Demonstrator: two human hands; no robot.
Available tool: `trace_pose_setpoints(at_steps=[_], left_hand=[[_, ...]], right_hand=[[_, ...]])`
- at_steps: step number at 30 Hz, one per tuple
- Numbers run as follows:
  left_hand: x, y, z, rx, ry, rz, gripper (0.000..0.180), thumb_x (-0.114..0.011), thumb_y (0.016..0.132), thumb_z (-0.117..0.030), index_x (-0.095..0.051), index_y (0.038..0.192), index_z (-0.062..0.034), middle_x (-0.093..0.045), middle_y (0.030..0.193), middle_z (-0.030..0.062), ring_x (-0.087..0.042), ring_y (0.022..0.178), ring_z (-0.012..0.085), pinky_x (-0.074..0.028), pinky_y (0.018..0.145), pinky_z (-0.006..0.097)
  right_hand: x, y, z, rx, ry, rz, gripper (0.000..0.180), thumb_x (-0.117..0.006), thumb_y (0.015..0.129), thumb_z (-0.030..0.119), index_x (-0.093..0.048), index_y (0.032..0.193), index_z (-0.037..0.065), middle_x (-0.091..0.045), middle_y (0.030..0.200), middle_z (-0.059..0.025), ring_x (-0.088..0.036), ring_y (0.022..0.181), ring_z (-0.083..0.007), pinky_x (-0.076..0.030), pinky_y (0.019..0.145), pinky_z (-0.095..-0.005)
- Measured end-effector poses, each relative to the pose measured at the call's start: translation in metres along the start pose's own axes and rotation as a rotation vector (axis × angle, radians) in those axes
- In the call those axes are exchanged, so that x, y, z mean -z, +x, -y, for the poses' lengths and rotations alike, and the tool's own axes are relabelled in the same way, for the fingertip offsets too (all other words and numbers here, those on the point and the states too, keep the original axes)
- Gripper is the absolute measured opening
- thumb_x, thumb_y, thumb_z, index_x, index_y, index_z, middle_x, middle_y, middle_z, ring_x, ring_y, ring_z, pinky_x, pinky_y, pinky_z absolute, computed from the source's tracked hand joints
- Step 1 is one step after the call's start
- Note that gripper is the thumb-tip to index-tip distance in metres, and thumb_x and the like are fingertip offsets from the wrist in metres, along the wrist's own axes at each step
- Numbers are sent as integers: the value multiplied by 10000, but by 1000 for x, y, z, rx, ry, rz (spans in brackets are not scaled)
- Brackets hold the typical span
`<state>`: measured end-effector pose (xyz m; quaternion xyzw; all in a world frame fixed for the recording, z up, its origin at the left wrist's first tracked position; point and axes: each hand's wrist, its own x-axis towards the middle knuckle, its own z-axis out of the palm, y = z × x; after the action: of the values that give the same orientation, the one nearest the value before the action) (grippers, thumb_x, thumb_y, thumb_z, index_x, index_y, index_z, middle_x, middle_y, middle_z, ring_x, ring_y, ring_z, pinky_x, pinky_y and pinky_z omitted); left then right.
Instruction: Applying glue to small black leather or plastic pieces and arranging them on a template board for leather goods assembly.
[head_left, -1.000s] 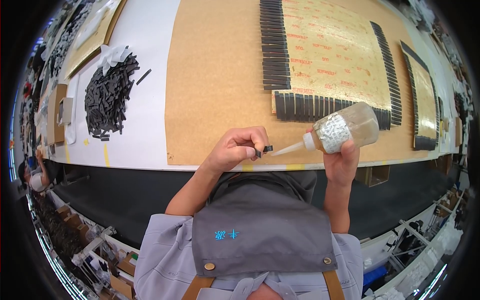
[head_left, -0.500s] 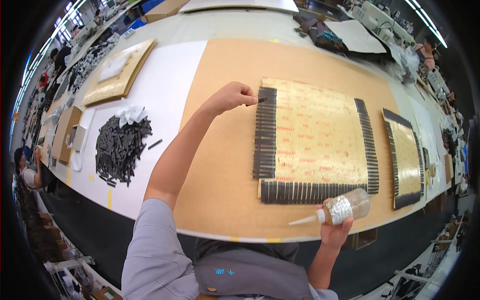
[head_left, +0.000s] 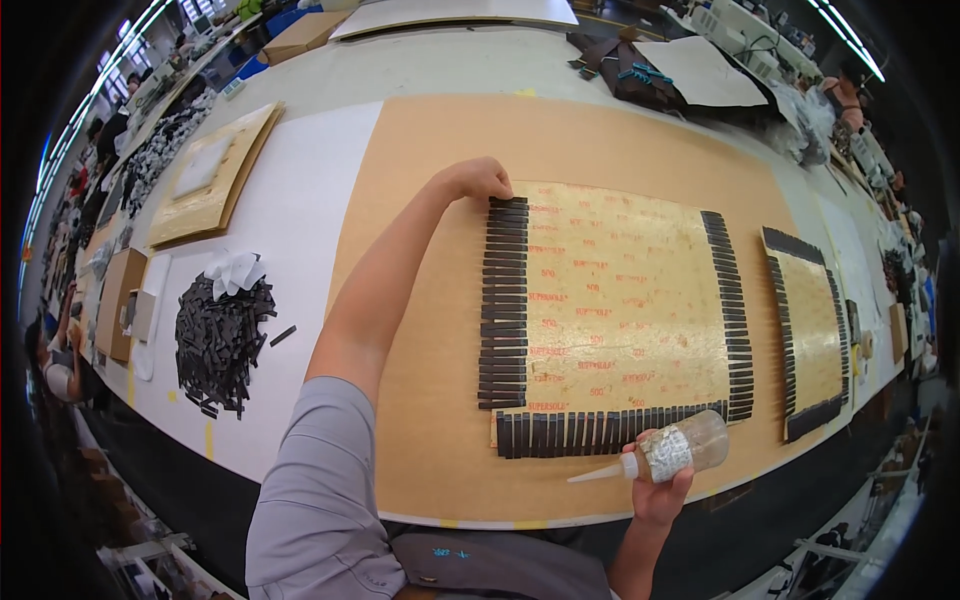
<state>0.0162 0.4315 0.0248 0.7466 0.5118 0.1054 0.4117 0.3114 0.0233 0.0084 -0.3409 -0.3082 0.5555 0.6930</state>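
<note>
A yellowish sheet [head_left: 625,290] with red print lies on the tan board, with black strips lined up along its left, right and near edges. At its far left corner my left hand [head_left: 482,178] is closed, fingertips pinched down on a black strip [head_left: 509,202] at the top of the left row. Near the front edge my right hand [head_left: 657,490] wraps round a clear squeeze bottle [head_left: 708,440] with a silvery label. The bottle is tipped on its side, its long white nozzle pointing left.
Left of the board are a heap of loose black strips [head_left: 222,340] with crumpled white material [head_left: 236,273] on top, and stacked yellowish sheets [head_left: 215,180]. A second strip-edged sheet [head_left: 812,335] lies at the right. A dark bundle [head_left: 640,80] sits at the back.
My left hand has brought the black strip onto the sheet's far left corner. My right hand and the bottle sit slightly lower in view, as does the whole table scene.
</note>
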Motion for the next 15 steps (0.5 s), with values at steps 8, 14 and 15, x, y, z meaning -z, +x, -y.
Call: trace_pose_setpoints(at_steps=[8, 14, 15], left_hand=[[-4, -7, 6, -38, 8, -9, 137, -614, 784, -181, -639, 796, -47, -578, 721, 13, -500, 672, 105, -414, 616, 259], [22, -120, -25, -54, -45, -384, 172, -592, 809, -179, -623, 835, -11, -574, 715, 21, -510, 643, 113, -414, 587, 257], [25, -149, -26, -93, -41, -429, 179, -586, 812, -170, -619, 831, 6, -577, 708, 29, -514, 636, 116, -417, 587, 259]], right_hand=[[-4, -5, -4, -10, 2, -7, 713, -565, 801, 535, -380, 1231, -3, -503, 1077, -192, -555, 926, -277, -474, 817, -399], [-2, -4, -9, -22, -8, 54, 734, -563, 794, 556, -365, 1244, 10, -499, 1080, -182, -554, 911, -264, -474, 815, -363], [-3, -9, -6, -13, 31, 71, 730, -571, 799, 536, -350, 1266, 20, -491, 1106, -185, -538, 965, -262, -465, 848, -359]])
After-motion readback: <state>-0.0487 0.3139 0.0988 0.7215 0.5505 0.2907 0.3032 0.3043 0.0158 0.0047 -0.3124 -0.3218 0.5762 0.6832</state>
